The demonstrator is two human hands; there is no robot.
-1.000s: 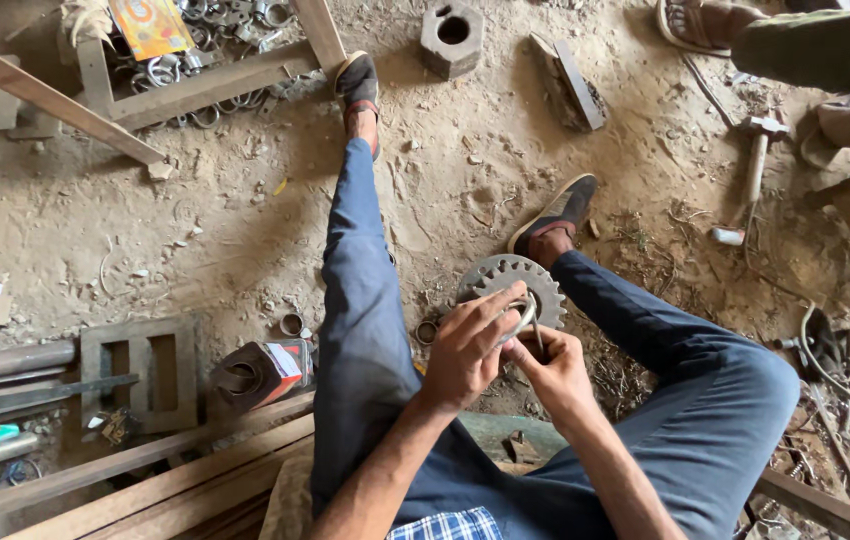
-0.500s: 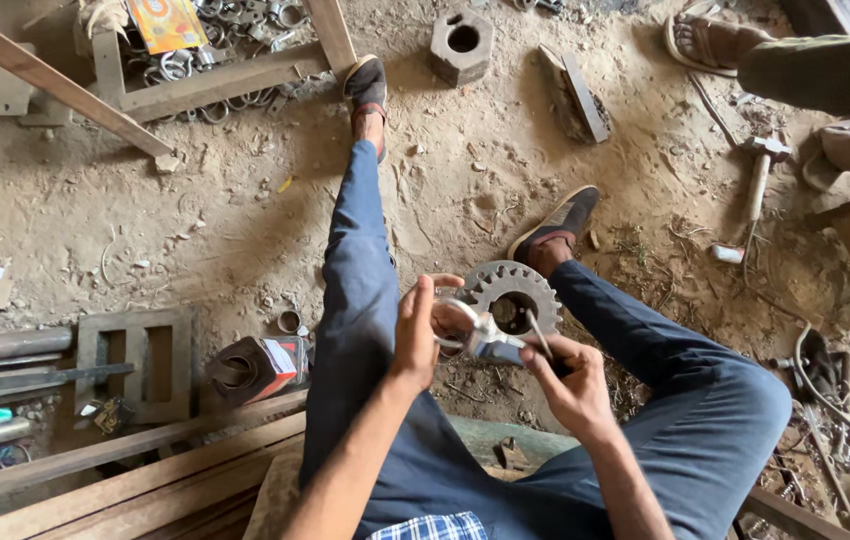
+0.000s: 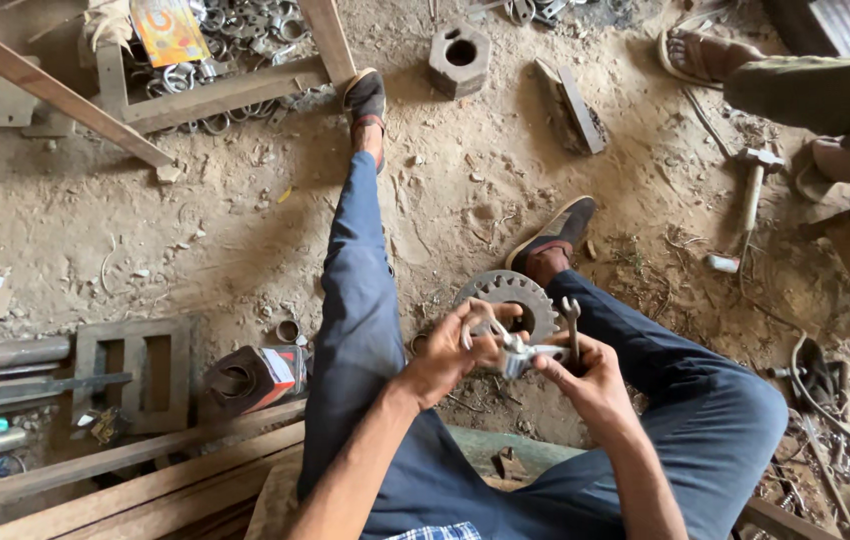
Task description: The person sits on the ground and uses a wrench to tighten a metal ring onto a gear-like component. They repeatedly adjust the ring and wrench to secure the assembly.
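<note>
Step in hand: wrenching a small metal fitting [image 3: 520, 355], lower centre of frame.
I see left hand [image 3: 450, 355] closed around the fitting, right hand [image 3: 590, 375] closed on an open-end wrench [image 3: 572, 325], above the toothed sprocket [image 3: 515, 300]. Next, I judge: steady counter-hold.

grey toothed metal sprocket [image 3: 508, 297] | silvery steel spanner [image 3: 572, 322] | dark blue trousers [image 3: 360, 290] | red-and-black canister [image 3: 257, 376] | sandy brown dirt floor [image 3: 215, 220]
</note>
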